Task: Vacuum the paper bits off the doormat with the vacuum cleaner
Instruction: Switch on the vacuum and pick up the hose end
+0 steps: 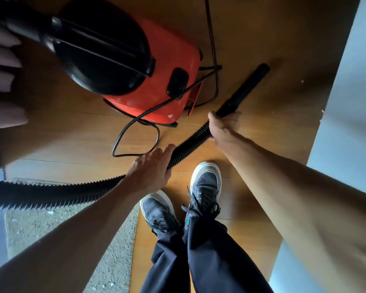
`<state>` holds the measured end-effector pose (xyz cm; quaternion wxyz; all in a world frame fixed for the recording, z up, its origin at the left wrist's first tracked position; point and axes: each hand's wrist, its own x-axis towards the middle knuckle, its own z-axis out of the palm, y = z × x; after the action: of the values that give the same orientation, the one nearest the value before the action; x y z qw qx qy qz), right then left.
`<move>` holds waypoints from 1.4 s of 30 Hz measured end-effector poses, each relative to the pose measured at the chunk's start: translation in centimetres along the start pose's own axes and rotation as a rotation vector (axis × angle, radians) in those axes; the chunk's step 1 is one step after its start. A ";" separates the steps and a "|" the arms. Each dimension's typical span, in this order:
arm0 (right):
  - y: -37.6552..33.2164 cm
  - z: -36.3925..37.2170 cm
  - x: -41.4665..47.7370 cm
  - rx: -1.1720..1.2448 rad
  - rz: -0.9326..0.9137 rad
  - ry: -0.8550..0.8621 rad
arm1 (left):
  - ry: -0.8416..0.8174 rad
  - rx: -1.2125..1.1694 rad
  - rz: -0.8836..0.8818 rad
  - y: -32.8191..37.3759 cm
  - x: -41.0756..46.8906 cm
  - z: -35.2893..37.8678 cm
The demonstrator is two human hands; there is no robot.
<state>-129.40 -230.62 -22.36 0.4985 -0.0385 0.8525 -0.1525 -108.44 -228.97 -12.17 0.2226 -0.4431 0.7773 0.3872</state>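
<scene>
Several paper bits (50, 212) dot the doormat (106, 240) at lower left, so nothing looks vacuumed yet. Right hand (222, 126) grip is clamped where hose (190, 142) meets nozzle (245, 89). Left hand (151, 169) grip is wrapped on the hose further back. Nozzle points away from the mat, over wood floor (72, 134). Red vacuum cleaner (173, 53) and cord (126, 126) sit ahead, pale wall (351, 102) to the right.

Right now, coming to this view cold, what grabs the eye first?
The red vacuum cleaner fills the top centre, standing on the wooden floor. Below it the black corrugated hose sweeps across, the left hand holding its middle and the right hand gripping the end where the black nozzle starts. The grey doormat, dotted with paper bits, lies at lower left.
</scene>
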 end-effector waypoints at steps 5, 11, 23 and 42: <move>-1.1 -6.0 -5.7 0.162 0.001 0.205 | -0.086 0.036 -0.007 3.2 -3.9 -2.2; -3.0 -11.0 -15.3 0.176 -0.264 0.173 | -0.114 0.035 -0.024 7.1 -9.3 -4.8; -9.2 -14.1 -29.7 0.173 -0.588 -0.071 | 0.306 -0.311 0.039 7.4 -18.0 -8.3; -19.9 -3.8 -43.8 -0.155 -1.050 -0.611 | 0.871 -0.838 -0.240 4.5 -26.0 -12.8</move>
<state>-112.51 -239.19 22.02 0.5745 -0.5315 0.5467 -0.2975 -99.14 -224.35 15.29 -0.2665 -0.6949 0.5230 0.4154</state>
